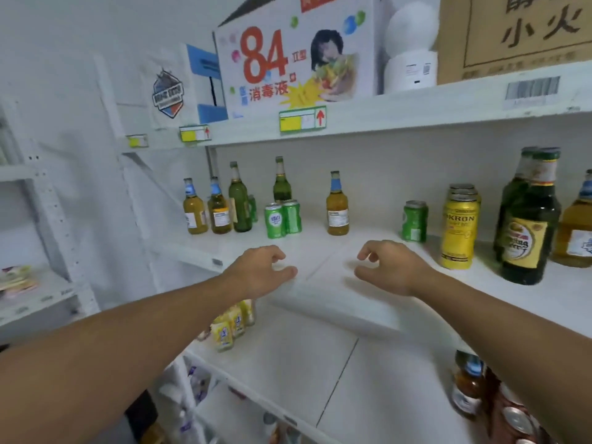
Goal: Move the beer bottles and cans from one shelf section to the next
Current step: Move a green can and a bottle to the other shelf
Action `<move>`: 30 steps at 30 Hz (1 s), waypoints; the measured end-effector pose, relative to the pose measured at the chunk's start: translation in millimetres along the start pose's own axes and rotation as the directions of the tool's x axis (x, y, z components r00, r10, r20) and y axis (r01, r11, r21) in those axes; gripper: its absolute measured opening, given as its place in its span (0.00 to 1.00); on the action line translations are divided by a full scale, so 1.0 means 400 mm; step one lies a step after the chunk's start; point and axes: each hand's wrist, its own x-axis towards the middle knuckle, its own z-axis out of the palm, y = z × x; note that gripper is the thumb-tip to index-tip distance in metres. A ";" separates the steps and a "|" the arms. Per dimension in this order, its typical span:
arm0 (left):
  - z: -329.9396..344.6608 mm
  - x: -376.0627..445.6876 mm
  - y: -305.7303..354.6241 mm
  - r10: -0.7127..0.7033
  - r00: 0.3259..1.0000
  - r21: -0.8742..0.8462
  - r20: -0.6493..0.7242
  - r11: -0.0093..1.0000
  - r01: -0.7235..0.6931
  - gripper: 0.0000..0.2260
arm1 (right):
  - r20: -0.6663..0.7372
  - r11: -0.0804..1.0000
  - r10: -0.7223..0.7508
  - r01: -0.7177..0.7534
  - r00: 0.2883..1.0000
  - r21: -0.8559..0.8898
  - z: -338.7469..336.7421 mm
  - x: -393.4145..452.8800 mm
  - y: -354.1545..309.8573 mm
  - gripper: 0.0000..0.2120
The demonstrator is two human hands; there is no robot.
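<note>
Two empty hands, left [261,270] and right [389,267]; five bottles [337,208] left.

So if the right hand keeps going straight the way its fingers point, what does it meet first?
The right hand, empty, points up-left over the bare shelf. The amber bottle looks like the first thing in that line, though depth is hard to judge.

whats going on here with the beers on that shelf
A person is restocking beer on a white shelf, shifting it from one section to the next. Both hands are empty now: the left hand and right hand hover, fingers curled, over the bare middle of the shelf. A group of bottles and green cans stands on the left, and a yellow can and dark bottle on the right.
</note>
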 end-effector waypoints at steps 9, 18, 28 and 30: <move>-0.073 0.092 -0.221 0.038 0.999 0.002 0.018 0.999 -0.038 0.30 | 0.012 0.993 0.084 -0.084 0.996 0.080 0.133 0.121 -0.190 0.12; -0.025 0.257 -0.263 0.094 0.995 -0.069 -0.010 0.993 -0.095 0.26 | -0.031 0.964 0.195 -0.186 0.980 0.189 0.134 0.262 -0.137 0.13; 0.039 0.515 -0.253 -0.083 0.994 -0.165 -0.064 0.984 0.071 0.23 | -0.074 0.873 0.290 -0.232 0.954 0.428 0.135 0.504 -0.014 0.16; 0.067 0.576 -0.266 -0.171 0.983 -0.281 -0.067 0.949 0.145 0.39 | -0.087 0.844 0.324 -0.247 0.942 0.476 0.141 0.557 -0.001 0.31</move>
